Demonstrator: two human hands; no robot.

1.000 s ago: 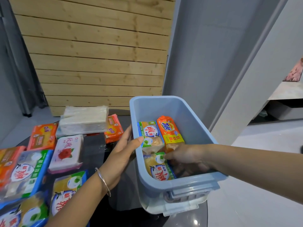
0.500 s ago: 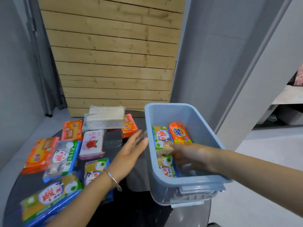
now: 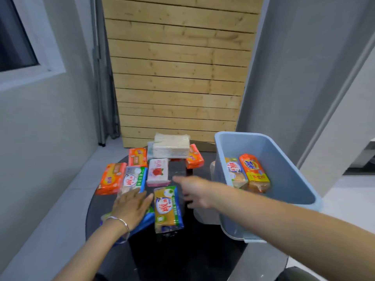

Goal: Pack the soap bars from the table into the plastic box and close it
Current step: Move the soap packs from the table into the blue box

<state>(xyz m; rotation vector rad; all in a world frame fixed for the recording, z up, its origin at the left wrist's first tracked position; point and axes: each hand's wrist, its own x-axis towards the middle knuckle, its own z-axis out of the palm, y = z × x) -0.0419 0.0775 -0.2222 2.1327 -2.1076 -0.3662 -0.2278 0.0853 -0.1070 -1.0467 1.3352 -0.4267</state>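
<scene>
While left hand [image 3: 132, 207] and right hand [image 3: 195, 192] are spread, a soap bar [image 3: 167, 208] lies between.

The pale blue box [image 3: 263, 147] is standing open at the table's [image 3: 182, 250] right edge, with an orange bar [image 3: 254, 173] and a green bar [image 3: 235, 171] lying side by side inside. More wrapped bars [image 3: 158, 171] are lying flat, clustered on the table to its left.

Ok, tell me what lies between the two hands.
In the head view, one yellow soap pack lies between the left hand and the right hand.
</scene>
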